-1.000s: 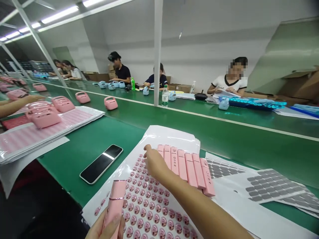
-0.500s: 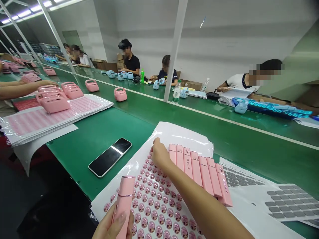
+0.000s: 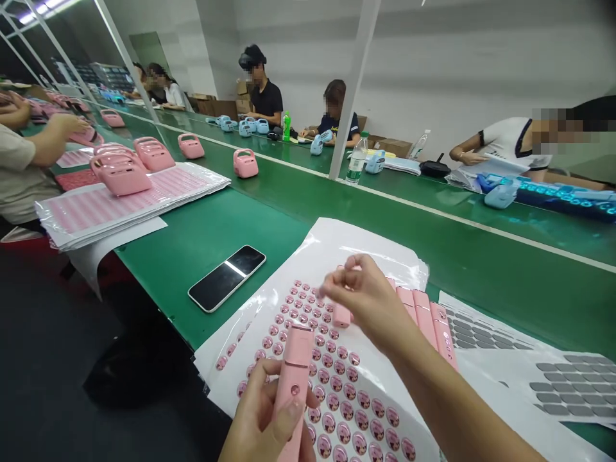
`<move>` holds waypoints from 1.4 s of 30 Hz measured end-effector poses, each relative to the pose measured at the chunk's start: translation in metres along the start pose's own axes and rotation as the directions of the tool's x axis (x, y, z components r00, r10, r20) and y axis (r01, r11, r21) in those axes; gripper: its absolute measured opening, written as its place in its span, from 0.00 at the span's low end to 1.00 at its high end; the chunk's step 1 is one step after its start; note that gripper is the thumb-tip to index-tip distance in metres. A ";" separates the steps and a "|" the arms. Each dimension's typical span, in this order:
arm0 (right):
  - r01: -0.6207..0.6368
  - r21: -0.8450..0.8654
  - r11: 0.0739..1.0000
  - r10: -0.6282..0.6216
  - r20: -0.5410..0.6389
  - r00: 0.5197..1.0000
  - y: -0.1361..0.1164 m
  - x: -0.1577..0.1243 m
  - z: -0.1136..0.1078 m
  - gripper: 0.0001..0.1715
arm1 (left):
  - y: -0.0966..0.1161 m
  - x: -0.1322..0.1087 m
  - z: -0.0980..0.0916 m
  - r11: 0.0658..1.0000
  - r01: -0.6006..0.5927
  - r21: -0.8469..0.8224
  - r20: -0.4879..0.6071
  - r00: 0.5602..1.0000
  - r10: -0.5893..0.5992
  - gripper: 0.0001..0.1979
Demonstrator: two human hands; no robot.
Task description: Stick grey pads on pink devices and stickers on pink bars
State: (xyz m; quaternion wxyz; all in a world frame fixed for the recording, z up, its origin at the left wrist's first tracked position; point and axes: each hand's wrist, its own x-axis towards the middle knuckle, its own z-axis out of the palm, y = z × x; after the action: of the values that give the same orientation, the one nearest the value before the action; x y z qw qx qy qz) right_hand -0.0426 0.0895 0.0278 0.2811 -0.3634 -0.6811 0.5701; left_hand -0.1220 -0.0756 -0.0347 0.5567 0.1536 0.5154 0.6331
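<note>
**Pinched fingers over the sticker sheet: slip risk**

Our right fingertips [image 3: 333, 282] pinch closed above the sticker sheet [image 3: 226, 375], holding what we cannot tell. Our left hand [image 3: 262, 414] grips a pink handheld device [image 3: 296, 378] over it. A loose grip could drop it onto the stickers, or our wrist could knock the pink casings [image 3: 423, 317].

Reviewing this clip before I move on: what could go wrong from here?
The right hand is close beside the loose row of pink handheld devices, so it or its forearm could knock them out of line. The left hand holds one pink handheld device over the round pink stickers; if it slipped, it might land on them and disturb them.
</note>
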 end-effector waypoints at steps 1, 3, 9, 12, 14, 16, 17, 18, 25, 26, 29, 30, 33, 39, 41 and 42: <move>-0.003 0.044 0.999 0.000 0.059 0.998 -0.005 -0.017 -0.002 0.17 | -0.002 -0.001 0.003 1.000 0.004 -0.005 0.013 1.000 -0.004 0.21; -0.044 0.061 0.997 0.037 0.106 0.994 -0.011 -0.044 -0.005 0.16 | -0.006 -0.003 0.010 1.000 0.023 -0.014 0.034 0.999 -0.023 0.22; -0.086 -0.039 0.996 0.087 0.024 0.996 -0.007 -0.069 -0.008 0.17 | -0.010 -0.008 0.025 0.996 0.067 0.053 0.050 0.996 -0.069 0.23; -0.071 -0.106 0.992 0.072 0.009 0.997 -0.006 -0.072 -0.011 0.15 | -0.009 -0.010 0.029 0.994 0.070 0.086 0.051 0.996 -0.075 0.22; -0.067 -0.131 0.989 0.068 0.002 0.998 -0.006 -0.075 -0.013 0.15 | -0.008 -0.011 0.032 0.992 0.064 0.105 0.060 0.996 -0.071 0.20; -0.061 -0.133 0.989 0.061 -0.002 0.998 -0.007 -0.077 -0.015 0.15 | -0.007 -0.013 0.033 0.991 0.061 0.119 0.066 0.995 -0.069 0.19; -0.055 -0.130 0.990 0.055 -0.004 0.998 -0.007 -0.078 -0.015 0.15 | -0.007 -0.014 0.034 0.990 0.062 0.124 0.070 0.995 -0.071 0.19; -0.048 -0.128 0.991 0.048 -0.008 0.999 -0.007 -0.079 -0.015 0.16 | -0.007 -0.014 0.035 0.990 0.062 0.126 0.076 0.995 -0.072 0.19; -0.013 -0.191 0.982 0.001 -0.061 0.998 -0.004 -0.085 -0.013 0.15 | -0.007 -0.017 0.035 0.993 0.077 0.092 0.087 0.993 -0.085 0.22; -0.011 -0.198 0.980 -0.003 -0.071 0.997 -0.003 -0.085 -0.013 0.15 | -0.007 -0.017 0.035 0.993 0.080 0.092 0.090 0.992 -0.088 0.22; 0.008 -0.187 0.982 -0.025 -0.086 0.996 -0.004 -0.087 -0.012 0.15 | -0.006 -0.019 0.037 0.993 0.067 0.098 0.092 0.993 -0.077 0.21; 0.017 -0.177 0.984 -0.033 -0.088 0.996 -0.004 -0.088 -0.012 0.15 | -0.006 -0.019 0.037 0.993 0.060 0.097 0.091 0.994 -0.069 0.21; 0.034 -0.178 0.984 -0.052 -0.101 0.994 -0.003 -0.090 -0.013 0.14 | -0.006 -0.021 0.039 0.994 0.047 0.101 0.099 0.993 -0.057 0.21; 0.093 -0.191 0.977 -0.129 -0.186 0.974 0.004 -0.094 -0.010 0.12 | -0.008 -0.018 0.033 0.986 0.062 0.157 0.178 0.980 -0.090 0.21; 0.098 -0.123 0.988 -0.119 -0.177 0.977 0.006 -0.097 -0.016 0.11 | -0.009 -0.016 0.032 0.989 0.096 0.111 0.215 0.969 -0.118 0.21; 0.092 -0.097 0.991 -0.107 -0.167 0.980 0.009 -0.100 -0.023 0.09 | -0.009 -0.016 0.033 0.990 0.112 0.083 0.229 0.965 -0.128 0.21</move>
State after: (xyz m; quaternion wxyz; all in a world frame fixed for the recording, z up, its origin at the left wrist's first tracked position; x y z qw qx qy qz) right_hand 0.0345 0.0221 0.0265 0.3504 -0.3887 -0.6965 0.4909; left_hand -0.0869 -0.0746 -0.0225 0.6452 0.2147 0.4763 0.5575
